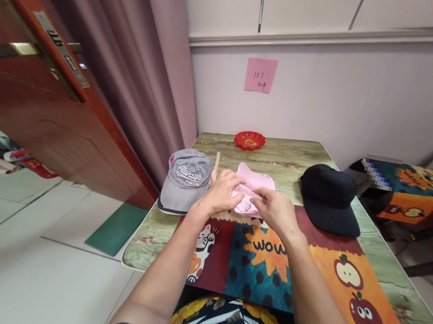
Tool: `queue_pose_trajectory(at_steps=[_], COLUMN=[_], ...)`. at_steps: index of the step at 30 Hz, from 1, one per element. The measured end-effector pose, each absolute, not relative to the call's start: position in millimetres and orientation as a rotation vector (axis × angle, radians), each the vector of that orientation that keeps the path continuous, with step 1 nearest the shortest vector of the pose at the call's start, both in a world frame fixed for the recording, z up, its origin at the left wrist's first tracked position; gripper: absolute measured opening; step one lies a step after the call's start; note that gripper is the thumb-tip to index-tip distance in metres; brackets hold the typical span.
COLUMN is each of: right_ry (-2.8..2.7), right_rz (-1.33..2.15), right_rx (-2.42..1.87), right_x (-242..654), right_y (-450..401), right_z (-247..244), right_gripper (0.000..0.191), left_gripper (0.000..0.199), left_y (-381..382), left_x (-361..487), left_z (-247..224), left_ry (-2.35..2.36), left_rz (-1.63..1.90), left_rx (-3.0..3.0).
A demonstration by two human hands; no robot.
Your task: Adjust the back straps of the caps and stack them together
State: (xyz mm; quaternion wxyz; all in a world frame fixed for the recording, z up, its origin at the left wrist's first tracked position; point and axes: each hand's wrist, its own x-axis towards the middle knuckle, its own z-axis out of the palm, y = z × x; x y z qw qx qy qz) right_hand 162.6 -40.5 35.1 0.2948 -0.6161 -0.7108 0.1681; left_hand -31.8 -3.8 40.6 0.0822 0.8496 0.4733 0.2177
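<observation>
Head view: your left hand (221, 192) and right hand (276, 211) pinch pink cap (256, 178), grips nearly closed; gray cap (185, 181) left, black cap (330, 197) right.

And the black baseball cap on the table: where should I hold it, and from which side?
Probably by the brim, pinched thumb above and fingers below, from the near side with the right hand, which is on the pink cap. The black baseball cap sits crown up, its brim toward the near side, so it offers an edge; the rounded crown offers less to pinch.
</observation>
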Motion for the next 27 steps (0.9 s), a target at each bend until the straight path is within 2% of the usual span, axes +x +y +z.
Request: queue_pose_trajectory(at_steps=[6,9,12,17,22,27], right_ry=[-1.472,-1.408,-1.338,-1.272,-1.291,-1.392], right_rz=[0.608,0.626,0.674,0.846,0.971,0.917], right_rx=[-1.344,-1.26,-1.175,-1.102,-1.084,-1.123], right_x=[176,178,178,174,169,160], right_y=[-51,-54,-59,-66,-70,-68], right_z=[31,37,42,47,49,40], right_gripper=[0.033,0.033,0.032,0.033,0.035,0.035], left_gripper=[0.005,0.006,0.007,0.028,0.027,0.018], left_y=[-19,-22,-25,-30,-35,-40], left_x=[-41,-40,-37,-31,-27,-21], left_z=[42,45,46,40,44,47], left_ry=[1.386,1.363,1.237,0.994,0.947,0.943], left_rz=[0.829,1.035,1.228,1.274,1.239,1.226], left_rx=[2.468,2.317,1.905,1.275,1.197,1.315])
